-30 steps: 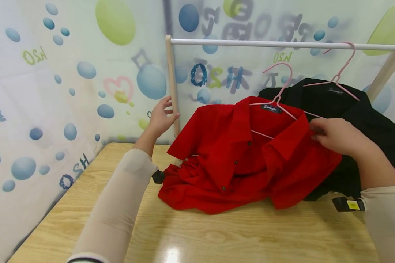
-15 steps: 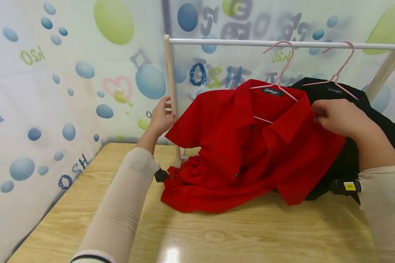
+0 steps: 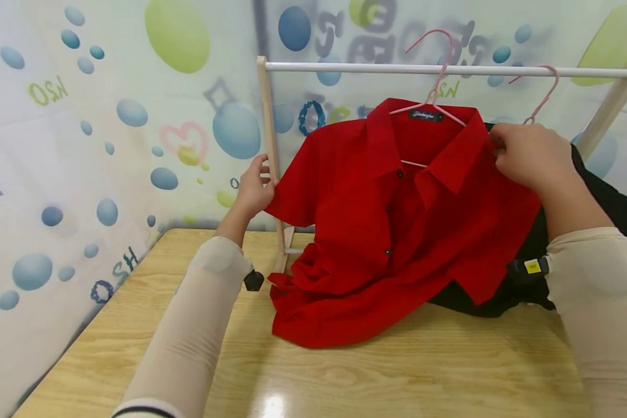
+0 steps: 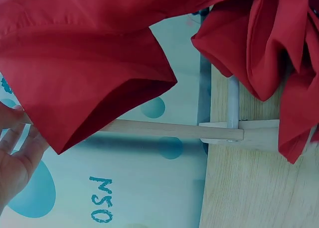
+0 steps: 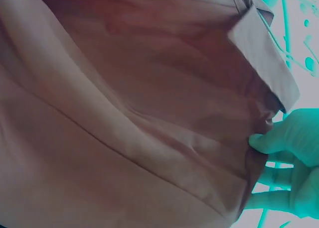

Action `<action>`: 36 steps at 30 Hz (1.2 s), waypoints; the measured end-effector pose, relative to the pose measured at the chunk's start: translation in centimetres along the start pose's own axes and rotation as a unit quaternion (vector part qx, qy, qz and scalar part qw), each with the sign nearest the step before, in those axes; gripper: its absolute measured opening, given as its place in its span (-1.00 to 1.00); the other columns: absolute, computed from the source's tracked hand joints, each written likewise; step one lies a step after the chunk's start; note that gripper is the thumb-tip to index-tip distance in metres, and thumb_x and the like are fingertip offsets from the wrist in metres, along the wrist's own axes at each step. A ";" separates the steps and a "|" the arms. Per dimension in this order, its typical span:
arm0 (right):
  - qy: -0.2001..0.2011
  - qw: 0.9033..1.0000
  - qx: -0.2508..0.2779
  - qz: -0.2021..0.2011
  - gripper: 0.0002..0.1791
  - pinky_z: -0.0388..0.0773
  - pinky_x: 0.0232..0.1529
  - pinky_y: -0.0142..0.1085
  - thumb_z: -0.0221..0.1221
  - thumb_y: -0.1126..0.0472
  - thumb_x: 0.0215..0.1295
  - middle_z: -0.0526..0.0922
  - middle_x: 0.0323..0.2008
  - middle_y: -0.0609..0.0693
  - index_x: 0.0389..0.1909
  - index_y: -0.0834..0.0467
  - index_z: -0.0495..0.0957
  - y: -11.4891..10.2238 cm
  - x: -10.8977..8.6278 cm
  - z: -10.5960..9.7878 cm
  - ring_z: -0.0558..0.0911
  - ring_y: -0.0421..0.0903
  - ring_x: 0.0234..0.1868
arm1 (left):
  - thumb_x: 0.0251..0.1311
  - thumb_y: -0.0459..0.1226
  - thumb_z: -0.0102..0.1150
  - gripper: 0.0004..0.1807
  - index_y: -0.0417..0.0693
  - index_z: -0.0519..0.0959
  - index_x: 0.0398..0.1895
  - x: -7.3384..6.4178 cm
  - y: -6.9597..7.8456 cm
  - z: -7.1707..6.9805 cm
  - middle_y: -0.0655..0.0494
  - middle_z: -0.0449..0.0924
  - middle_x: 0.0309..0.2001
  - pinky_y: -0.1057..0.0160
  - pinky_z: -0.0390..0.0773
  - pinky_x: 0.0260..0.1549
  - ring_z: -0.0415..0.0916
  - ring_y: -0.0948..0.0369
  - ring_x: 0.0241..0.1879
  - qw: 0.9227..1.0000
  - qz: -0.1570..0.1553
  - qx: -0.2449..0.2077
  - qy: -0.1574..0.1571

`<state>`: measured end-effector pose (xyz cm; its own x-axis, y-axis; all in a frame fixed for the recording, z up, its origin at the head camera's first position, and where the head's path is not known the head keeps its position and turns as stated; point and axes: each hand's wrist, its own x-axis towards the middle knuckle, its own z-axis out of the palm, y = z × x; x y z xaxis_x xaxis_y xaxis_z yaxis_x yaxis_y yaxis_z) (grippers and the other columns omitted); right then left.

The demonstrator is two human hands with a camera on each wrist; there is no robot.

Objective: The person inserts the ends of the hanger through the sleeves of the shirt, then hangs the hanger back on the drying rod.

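A red short-sleeved shirt (image 3: 355, 197) with dark buttons is on a pink hanger (image 3: 451, 49). The person's right hand (image 3: 533, 154) pinches the shirt's shoulder beside the collar; in the right wrist view the thumb (image 5: 260, 142) presses on the cloth. The hanger's hook rises above the white rail (image 3: 334, 68) of a clothes rack. At the rack's left wooden post (image 3: 267, 116), the left hand (image 3: 253, 187) grips with thumb and fingers on either side. The shirt's sleeve (image 4: 114, 83) hangs close to that hand. Bunched lower cloth rests on the table.
A black garment (image 3: 616, 197) lies behind the red shirt, partly hidden, with its pink hanger (image 3: 546, 96) at the rail's right end. The wooden table (image 3: 345, 383) spreads in front. A patterned curtain (image 3: 110, 69) stands behind and left.
The right hand has lifted the red shirt and its hanger, raising the hook from below the rail to above it. The left hand has stayed at the post.
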<state>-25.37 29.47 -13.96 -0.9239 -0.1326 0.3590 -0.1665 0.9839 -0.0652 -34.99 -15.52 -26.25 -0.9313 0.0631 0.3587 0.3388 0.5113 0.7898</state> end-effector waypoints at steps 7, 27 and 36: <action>0.007 1.000 -0.015 0.023 -0.72 0.40 -0.26 0.33 0.07 0.38 0.20 0.56 -0.21 0.39 -0.05 0.32 0.46 -1.1 1.0 0.2 0.44 0.38 -0.25 | 0.35 -0.41 0.02 -0.33 -0.03 0.07 0.48 0.0 -0.1 0.1 -0.16 0.32 0.28 -0.05 0.54 0.04 0.41 -0.07 0.21 1.000 0.008 0.000 0.001; -0.001 0.998 -0.038 0.051 -0.80 0.41 -0.25 0.32 0.06 0.37 0.23 0.53 -0.29 0.37 -0.12 0.28 0.42 -1.8 1.4 2.0 0.44 0.37 -0.30 | 0.35 -0.41 0.02 -0.34 -0.04 0.08 0.48 0.2 -0.3 0.2 -0.17 0.35 0.24 -0.06 0.53 0.03 0.44 -0.08 0.19 1.000 0.015 0.014 0.008; -0.015 0.998 -0.034 0.053 -0.76 0.41 -0.21 0.34 0.07 0.36 0.26 0.56 -0.22 0.38 -0.05 0.27 0.44 -1.7 1.2 3.0 0.46 0.36 -0.26 | 0.36 -0.40 0.02 -0.33 -0.05 0.05 0.49 0.0 -0.2 0.2 -0.19 0.33 0.26 -0.04 0.53 0.05 0.43 -0.08 0.21 1.000 0.014 0.018 0.007</action>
<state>-27.19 27.25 -16.26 -0.9451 -0.0307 0.3254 -0.0450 0.9983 -0.0365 -35.10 -15.42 -26.53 -0.9198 0.0664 0.3868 0.3591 0.5399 0.7613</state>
